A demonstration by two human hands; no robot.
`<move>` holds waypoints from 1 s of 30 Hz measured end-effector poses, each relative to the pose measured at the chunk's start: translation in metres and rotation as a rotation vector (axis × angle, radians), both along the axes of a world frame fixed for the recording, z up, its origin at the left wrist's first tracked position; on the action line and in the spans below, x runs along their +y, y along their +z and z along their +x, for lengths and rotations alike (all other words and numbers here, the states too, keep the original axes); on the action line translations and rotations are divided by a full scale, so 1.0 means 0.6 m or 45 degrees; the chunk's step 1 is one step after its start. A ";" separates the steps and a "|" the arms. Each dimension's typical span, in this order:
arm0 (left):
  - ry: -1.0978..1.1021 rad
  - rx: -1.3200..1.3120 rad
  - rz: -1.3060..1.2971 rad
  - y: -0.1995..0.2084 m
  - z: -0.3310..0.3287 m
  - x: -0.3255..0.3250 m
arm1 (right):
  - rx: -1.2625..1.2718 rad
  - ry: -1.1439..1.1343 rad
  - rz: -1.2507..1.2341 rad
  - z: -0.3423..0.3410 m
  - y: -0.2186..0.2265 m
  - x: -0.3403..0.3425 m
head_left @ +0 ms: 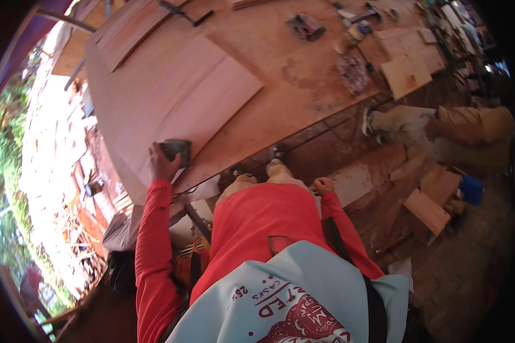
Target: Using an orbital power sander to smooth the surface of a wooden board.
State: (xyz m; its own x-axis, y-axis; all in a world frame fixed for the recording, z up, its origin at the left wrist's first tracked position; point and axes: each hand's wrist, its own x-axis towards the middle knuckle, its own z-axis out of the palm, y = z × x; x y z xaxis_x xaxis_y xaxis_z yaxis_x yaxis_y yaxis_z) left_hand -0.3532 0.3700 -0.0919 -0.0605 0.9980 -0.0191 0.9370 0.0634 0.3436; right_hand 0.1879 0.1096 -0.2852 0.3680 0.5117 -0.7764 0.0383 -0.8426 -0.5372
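Observation:
My left hand point(165, 164) is wrapped round a dark grey block point(177, 152), which looks like a sanding block. It presses the block on the near left end of a wide, pale pinkish wooden panel point(194, 86) lying on the workbench. Down at my right side, beside my hip and off the bench, my right hand point(323, 186) hangs with its fingers curled in. Nothing shows in it.
The plywood workbench point(303, 114) carries a clamp point(191, 14), a dark red-and-grey tool point(305, 27), a clear plastic bag point(353, 74) and a light wood piece point(406, 76). To the right stands another person in tan trousers point(469, 131). Wood offcuts point(426, 211) lie below.

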 end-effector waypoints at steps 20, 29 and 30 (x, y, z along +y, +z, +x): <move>-0.242 -0.096 -0.136 0.023 0.296 0.175 | -0.030 0.090 -0.015 0.030 -0.028 -0.016; -0.299 -0.038 -0.115 0.025 0.429 0.259 | -0.012 -0.092 0.016 0.048 0.042 -0.020; -0.311 -0.017 -0.149 0.034 0.438 0.265 | 0.000 -0.114 -0.023 0.049 0.036 -0.029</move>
